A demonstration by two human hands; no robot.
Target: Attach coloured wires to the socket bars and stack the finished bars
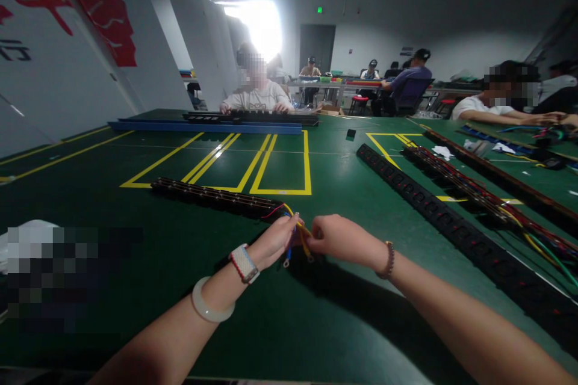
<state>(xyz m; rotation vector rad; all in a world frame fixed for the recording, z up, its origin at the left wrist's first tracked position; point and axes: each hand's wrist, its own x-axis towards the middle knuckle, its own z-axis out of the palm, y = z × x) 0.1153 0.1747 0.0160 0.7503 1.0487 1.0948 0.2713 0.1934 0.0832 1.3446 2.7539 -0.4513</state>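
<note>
item: wire bundle (pixel 301 239), yellow/blue/red, at near end of black strip (pixel 217 197) on green table (pixel 271 313). left hand (pixel 275 240) & right hand (pixel 338 237): fingertips pinched shut on wires, hands nearly touching.

Green table (pixel 289 325), yellow tape lines (pixel 307 162). Long black strip (pixel 212 195) lies near centre, second strip (pixel 433 210) angled at right. Blue rail (pixel 203 127) at far side.
</note>
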